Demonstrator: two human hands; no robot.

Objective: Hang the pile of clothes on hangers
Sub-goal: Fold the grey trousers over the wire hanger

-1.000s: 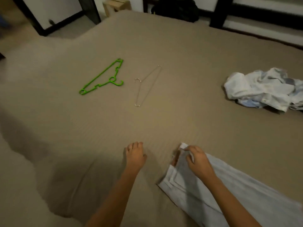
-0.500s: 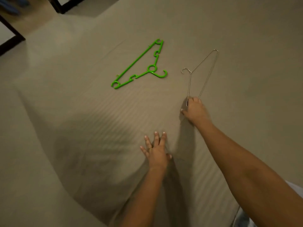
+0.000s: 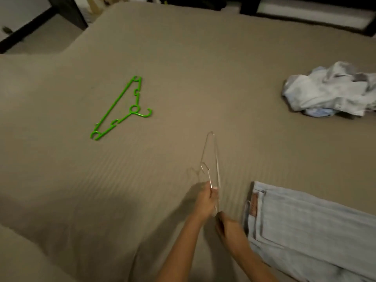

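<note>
A wire hanger (image 3: 212,157) is gripped in the curled fingers of the left hand (image 3: 205,202) and right hand (image 3: 229,229), beside light blue jeans (image 3: 309,224) on a tan bed (image 3: 183,68).

Both hands (image 3: 205,200) grip a wire hanger (image 3: 211,157) beside folded jeans (image 3: 305,220).

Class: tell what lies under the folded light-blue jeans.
The jeans lie flat on the tan bedspread, which shows beside them. Anything else beneath them is covered.

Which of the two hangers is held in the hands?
The thin wire hanger: the left hand and the right hand both grip it. The green plastic hanger lies alone on the bed, farther left.
</note>
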